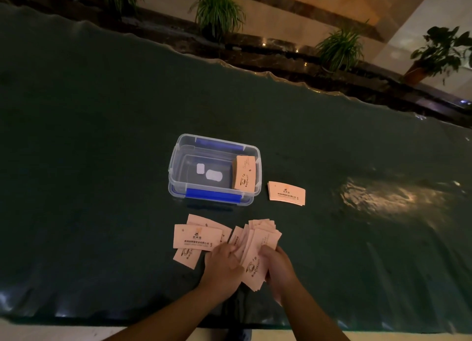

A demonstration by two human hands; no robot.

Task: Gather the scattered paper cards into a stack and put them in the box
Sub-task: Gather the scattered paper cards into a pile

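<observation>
Both hands pinch the fanned paper cards point(255, 248), left hand point(224, 264), right hand point(277, 270); best square the edges before reaching left for loose cards point(196, 237).

both bare forearms reach in from the lower edge and converge toward the middle. the left hand point(224, 265) is curled, knuckles up, fingers folded inward against the right. the right hand point(277, 269) sits just beside it, fingers bent and closed, thumb side turned toward the left hand.
</observation>
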